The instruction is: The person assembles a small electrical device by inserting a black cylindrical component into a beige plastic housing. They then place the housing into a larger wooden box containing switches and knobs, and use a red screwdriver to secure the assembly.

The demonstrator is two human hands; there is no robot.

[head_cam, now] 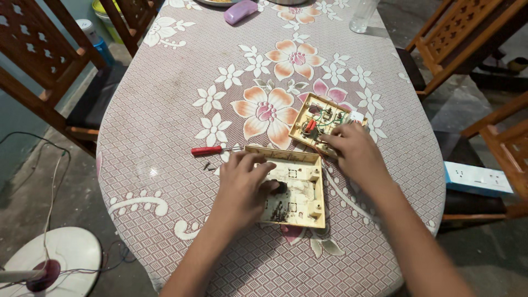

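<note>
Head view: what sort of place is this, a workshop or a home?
Likely a home dining room: an oval table under a floral tablecloth, wooden chairs around it, a drinking glass at the far end.

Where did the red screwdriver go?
The red-handled screwdriver lies on the flowered tablecloth, just left of the open beige casing, above the left hand.

Two bare forearms come up from the lower edge of the view, with no sleeves, watch or bracelet on them. The left hand [242, 184] and right hand [355, 151] wear no gloves and no rings that show.
</note>
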